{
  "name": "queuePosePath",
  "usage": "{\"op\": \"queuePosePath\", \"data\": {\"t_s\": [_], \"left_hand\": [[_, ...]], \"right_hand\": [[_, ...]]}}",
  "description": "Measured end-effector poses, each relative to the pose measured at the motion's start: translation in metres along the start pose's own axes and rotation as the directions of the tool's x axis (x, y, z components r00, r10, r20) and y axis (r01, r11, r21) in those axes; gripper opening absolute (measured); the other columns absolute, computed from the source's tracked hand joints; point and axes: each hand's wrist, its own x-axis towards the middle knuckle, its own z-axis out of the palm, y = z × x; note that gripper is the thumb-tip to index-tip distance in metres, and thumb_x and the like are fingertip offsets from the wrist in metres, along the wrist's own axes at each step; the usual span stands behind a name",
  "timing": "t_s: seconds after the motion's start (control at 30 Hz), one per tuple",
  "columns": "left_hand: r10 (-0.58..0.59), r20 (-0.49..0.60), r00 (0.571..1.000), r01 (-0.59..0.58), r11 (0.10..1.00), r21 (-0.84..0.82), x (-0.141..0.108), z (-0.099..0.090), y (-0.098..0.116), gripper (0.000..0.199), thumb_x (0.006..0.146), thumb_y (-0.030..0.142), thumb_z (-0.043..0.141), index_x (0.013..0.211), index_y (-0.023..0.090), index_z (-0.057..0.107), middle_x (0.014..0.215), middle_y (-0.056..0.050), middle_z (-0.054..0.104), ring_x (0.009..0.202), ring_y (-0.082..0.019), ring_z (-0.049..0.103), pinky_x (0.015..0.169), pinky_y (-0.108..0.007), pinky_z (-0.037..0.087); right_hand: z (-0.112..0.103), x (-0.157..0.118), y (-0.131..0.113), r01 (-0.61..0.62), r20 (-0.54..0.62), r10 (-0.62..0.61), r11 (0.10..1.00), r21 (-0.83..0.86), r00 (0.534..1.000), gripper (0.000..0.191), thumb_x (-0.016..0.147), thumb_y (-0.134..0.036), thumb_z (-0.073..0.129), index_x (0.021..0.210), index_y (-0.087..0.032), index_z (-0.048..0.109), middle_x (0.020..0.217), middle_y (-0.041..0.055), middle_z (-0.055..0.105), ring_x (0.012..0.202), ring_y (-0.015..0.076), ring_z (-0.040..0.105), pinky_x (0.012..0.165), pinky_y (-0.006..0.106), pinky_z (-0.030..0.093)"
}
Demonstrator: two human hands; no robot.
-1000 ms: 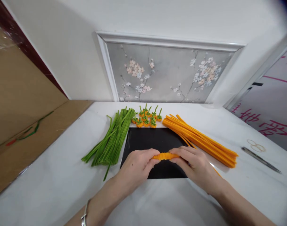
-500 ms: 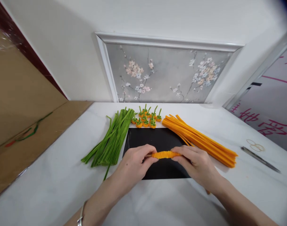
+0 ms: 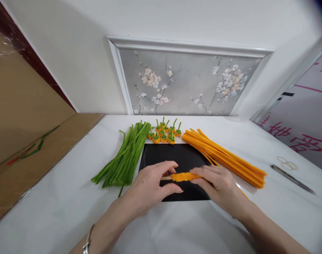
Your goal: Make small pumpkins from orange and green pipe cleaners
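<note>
Over a black mat (image 3: 186, 193), a thin light-coloured stick (image 3: 166, 178) is wrapped in a tight coil of fuzzy orange pipe cleaner (image 3: 184, 176). My right hand (image 3: 217, 181) pinches the coil's right end between thumb and fingers. Around the stick's left end, my left hand (image 3: 152, 181) has its thumb and index finger spread apart; its other fingertips are partly hidden behind, near the coil. A loose orange strand (image 3: 242, 192) shows by my right wrist.
Green pipe cleaners (image 3: 125, 157) lie bundled at left, orange pipe cleaners (image 3: 226, 158) at right. Several small orange pieces with green stems (image 3: 163, 132) stand behind the mat. Tweezers (image 3: 293, 179) and thin pale rings (image 3: 286, 163) lie far right. A cardboard box (image 3: 31, 91) borders the left.
My left thumb and index finger have parted, baring the stick between them. The right hand keeps its pinch, and the coil has shifted slightly and looks a little thicker and shorter.
</note>
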Motion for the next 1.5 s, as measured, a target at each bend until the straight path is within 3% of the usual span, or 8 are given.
{"op": "queuePosePath", "data": {"t_s": [0.2, 0.33, 0.53, 0.6, 0.83, 1.07, 1.27, 1.5], "left_hand": [[0.164, -0.041, 0.986, -0.153, 0.969, 0.196, -0.002, 0.005, 0.002, 0.016, 0.087, 0.013, 0.057, 0.099, 0.022, 0.064, 0.093, 0.001, 0.071, 0.080, -0.015, 0.065, 0.071, -0.025, 0.048], [0.143, 0.023, 0.989, -0.144, 0.953, 0.268, -0.003, 0.004, 0.005, 0.017, 0.092, 0.016, 0.049, 0.092, 0.021, 0.065, 0.080, 0.001, 0.070, 0.069, -0.015, 0.064, 0.063, -0.024, 0.045], [0.181, -0.021, 0.983, -0.169, 0.950, 0.264, -0.003, 0.002, 0.004, 0.033, 0.086, 0.019, 0.062, 0.119, 0.023, 0.057, 0.099, -0.001, 0.071, 0.083, -0.018, 0.067, 0.071, -0.026, 0.049], [0.214, -0.025, 0.977, -0.201, 0.948, 0.247, -0.004, 0.003, 0.003, 0.026, 0.088, 0.015, 0.057, 0.113, 0.023, 0.058, 0.096, -0.001, 0.071, 0.080, -0.016, 0.067, 0.069, -0.025, 0.050], [0.339, -0.041, 0.940, -0.321, 0.919, 0.229, -0.003, 0.003, 0.001, 0.016, 0.094, 0.014, 0.047, 0.097, 0.018, 0.063, 0.090, -0.003, 0.071, 0.077, -0.015, 0.067, 0.068, -0.024, 0.052], [0.514, -0.082, 0.854, -0.478, 0.836, 0.269, -0.001, 0.002, -0.001, 0.013, 0.095, 0.015, 0.050, 0.095, 0.016, 0.062, 0.094, -0.005, 0.073, 0.083, -0.015, 0.069, 0.075, -0.024, 0.055], [0.501, -0.162, 0.850, -0.423, 0.833, 0.357, -0.002, 0.005, 0.001, 0.031, 0.091, 0.028, 0.061, 0.119, 0.019, 0.055, 0.109, -0.006, 0.072, 0.095, -0.019, 0.069, 0.085, -0.031, 0.055], [0.452, -0.158, 0.878, -0.387, 0.864, 0.320, -0.002, 0.015, -0.005, 0.015, 0.092, 0.009, 0.051, 0.099, 0.019, 0.059, 0.093, -0.002, 0.074, 0.078, -0.016, 0.069, 0.070, -0.027, 0.054]], "right_hand": [[-0.001, 0.001, -0.002, -0.020, -0.013, 0.020, 1.000, -0.006, 1.000, 0.022, 0.098, -0.032, 0.048, 0.101, -0.023, 0.069, 0.087, 0.0050, 0.074, 0.072, 0.0176, 0.068, 0.068, 0.029, 0.053], [-0.001, 0.001, -0.001, 0.004, -0.008, -0.005, 1.000, -0.027, 1.000, 0.023, 0.097, -0.032, 0.048, 0.101, -0.022, 0.069, 0.088, 0.0057, 0.074, 0.073, 0.0180, 0.069, 0.065, 0.028, 0.053], [-0.001, 0.001, 0.001, -0.020, -0.020, 0.020, 1.000, 0.002, 1.000, 0.022, 0.097, -0.031, 0.049, 0.100, -0.022, 0.069, 0.088, 0.0053, 0.074, 0.075, 0.0187, 0.069, 0.067, 0.029, 0.054], [0.000, 0.001, 0.000, -0.047, -0.013, 0.047, 0.998, 0.031, 0.999, 0.021, 0.096, -0.031, 0.050, 0.099, -0.023, 0.069, 0.088, 0.0046, 0.074, 0.074, 0.0183, 0.069, 0.066, 0.028, 0.055], [-0.002, 0.001, -0.001, -0.222, 0.077, 0.210, 0.951, 0.213, 0.975, 0.018, 0.092, -0.032, 0.055, 0.095, -0.025, 0.071, 0.082, 0.0015, 0.073, 0.066, 0.0160, 0.066, 0.057, 0.024, 0.052], [-0.008, 0.004, -0.004, -0.336, 0.206, 0.281, 0.883, 0.327, 0.937, 0.021, 0.092, -0.034, 0.053, 0.089, -0.022, 0.070, 0.071, 0.0005, 0.067, 0.061, 0.0150, 0.059, 0.050, 0.023, 0.048], [-0.009, 0.003, -0.002, -0.327, 0.149, 0.293, 0.890, 0.317, 0.944, 0.021, 0.091, -0.033, 0.054, 0.089, -0.022, 0.071, 0.070, 0.0004, 0.068, 0.061, 0.0153, 0.061, 0.049, 0.023, 0.048], [-0.009, 0.007, -0.011, -0.325, 0.189, 0.282, 0.906, 0.271, 0.941, 0.023, 0.092, -0.033, 0.052, 0.084, -0.022, 0.070, 0.063, -0.0019, 0.063, 0.054, 0.0125, 0.054, 0.048, 0.022, 0.042]]}}
